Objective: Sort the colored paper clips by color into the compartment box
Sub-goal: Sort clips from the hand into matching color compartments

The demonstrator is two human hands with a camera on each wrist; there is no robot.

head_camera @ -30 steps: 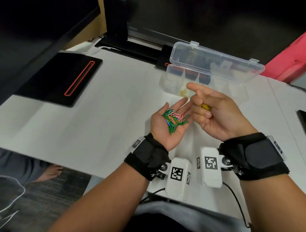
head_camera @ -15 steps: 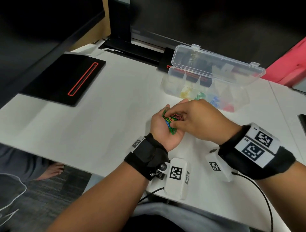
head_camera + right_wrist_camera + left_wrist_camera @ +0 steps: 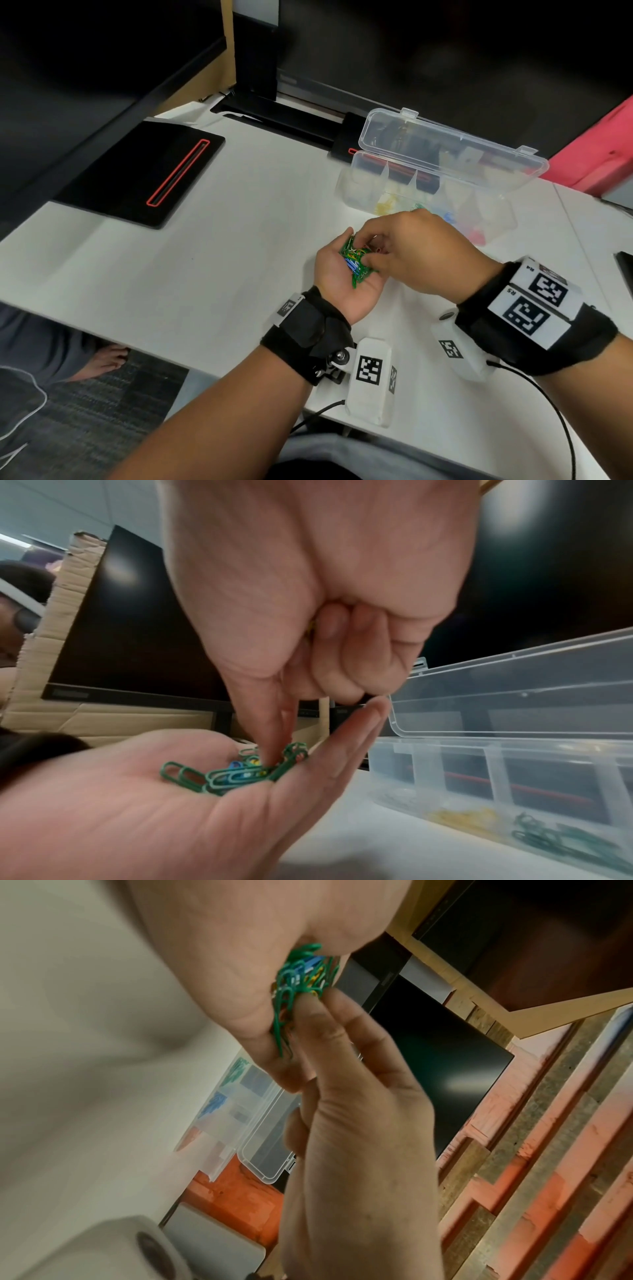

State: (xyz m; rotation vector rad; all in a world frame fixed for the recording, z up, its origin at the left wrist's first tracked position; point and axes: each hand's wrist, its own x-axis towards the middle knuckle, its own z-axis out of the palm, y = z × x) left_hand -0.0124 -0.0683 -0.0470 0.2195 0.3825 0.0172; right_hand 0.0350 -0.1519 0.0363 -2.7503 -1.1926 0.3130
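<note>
My left hand (image 3: 342, 277) lay palm up over the bench (image 3: 219, 274), fingers relaxed and nearly flat, cupping a small heap of paper clips (image 3: 356, 265). Most were green, with a few blue and yellow ones tangled among them. My right hand (image 3: 414, 253) was over that palm, thumb and forefinger (image 3: 274, 723) pressed down into the heap to pick at one clip, while the other fingers were curled in against my palm. I could not tell whether those curled fingers kept clips from an earlier pick, nor which colour I was after.

I judged the clips light, stiff and slick in their plastic coating, and likely to hook into each other, so a careless pull would lift several at once or flick some off my palm. The best hold seemed to be a fingertip pinch on one rounded end standing proud of the heap.

Beyond my hands stood the clear compartment box (image 3: 363, 178), its lid (image 3: 445, 144) hinged open and leaning back. From its left end, one compartment looked nearly empty, the next held yellow clips (image 3: 466, 815), then green clips (image 3: 561, 840), then blue clips (image 3: 448, 216) and red clips (image 3: 476, 236). Left of the box, a black pad (image 3: 137, 171) with a red-outlined slot lay on the bench.
</note>
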